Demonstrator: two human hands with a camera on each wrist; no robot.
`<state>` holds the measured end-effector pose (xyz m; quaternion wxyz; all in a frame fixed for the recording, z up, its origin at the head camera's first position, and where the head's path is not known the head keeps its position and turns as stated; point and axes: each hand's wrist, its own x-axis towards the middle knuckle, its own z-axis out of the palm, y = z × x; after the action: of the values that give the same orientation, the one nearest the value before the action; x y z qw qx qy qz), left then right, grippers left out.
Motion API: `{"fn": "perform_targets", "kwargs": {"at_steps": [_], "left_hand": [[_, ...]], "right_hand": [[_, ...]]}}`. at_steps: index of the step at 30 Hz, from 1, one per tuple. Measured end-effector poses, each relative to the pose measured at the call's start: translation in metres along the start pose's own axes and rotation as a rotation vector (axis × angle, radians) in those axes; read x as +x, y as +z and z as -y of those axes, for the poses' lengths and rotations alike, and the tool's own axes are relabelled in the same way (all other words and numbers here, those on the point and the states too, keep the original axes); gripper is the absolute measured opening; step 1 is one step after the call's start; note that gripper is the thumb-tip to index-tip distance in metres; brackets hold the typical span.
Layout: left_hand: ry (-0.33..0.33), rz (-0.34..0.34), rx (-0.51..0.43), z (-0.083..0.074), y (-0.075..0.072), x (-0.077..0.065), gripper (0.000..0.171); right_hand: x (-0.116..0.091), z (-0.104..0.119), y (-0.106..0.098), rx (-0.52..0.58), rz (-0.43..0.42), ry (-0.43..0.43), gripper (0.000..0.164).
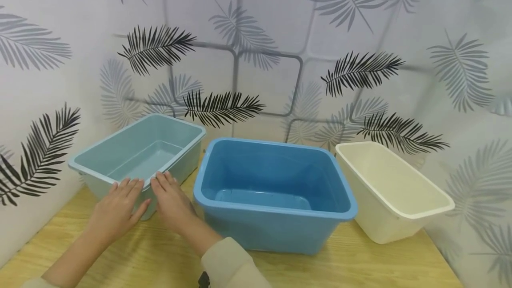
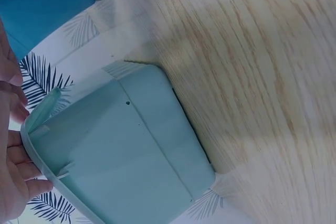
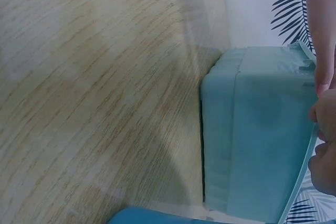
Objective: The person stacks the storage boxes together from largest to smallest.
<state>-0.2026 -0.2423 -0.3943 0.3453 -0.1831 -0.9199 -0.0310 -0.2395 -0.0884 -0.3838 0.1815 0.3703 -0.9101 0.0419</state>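
Note:
A pale teal plastic bin [image 1: 187, 162] stands at the left of the table, its near corner toward me. My left hand [image 1: 116, 210] rests on the near rim with its fingers fairly straight and the thumb out to the side. Close beside it, my right hand [image 1: 174, 203] lies on the rim just right of that corner, fingers extended. In the left wrist view, the left fingers [image 2: 23, 169] touch the rim of the bin [image 2: 131, 145]. The right wrist view has the right hand [image 3: 325, 148] at the rim too, partly cut off by the frame edge.
A deeper blue bin [image 1: 272, 230] stands in the middle, right beside my right forearm. Farther right is a cream bin [image 1: 372, 221], set at an angle. All three stand on a wood-grain table [image 1: 160, 257], with leaf-patterned wall covering [image 1: 272, 26] behind.

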Motion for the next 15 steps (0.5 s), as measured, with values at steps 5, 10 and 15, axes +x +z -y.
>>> {"fn": "perform_targets", "kwargs": {"at_steps": [5, 10, 15], "left_hand": [[-0.023, -0.041, -0.021, -0.0016, 0.0002, -0.0034, 0.042], [-0.05, -0.066, -0.03, -0.0033, -0.0026, -0.0047, 0.039], [-0.08, -0.032, -0.037, -0.0042, -0.009, -0.0064, 0.036]], "right_hand": [[0.0, -0.0017, 0.0011, 0.025, 0.019, 0.0, 0.051], [0.0014, -0.0046, 0.0011, 0.035, -0.003, -0.003, 0.05], [0.0011, -0.0051, -0.0005, 0.031, 0.024, -0.003, 0.051]]}}
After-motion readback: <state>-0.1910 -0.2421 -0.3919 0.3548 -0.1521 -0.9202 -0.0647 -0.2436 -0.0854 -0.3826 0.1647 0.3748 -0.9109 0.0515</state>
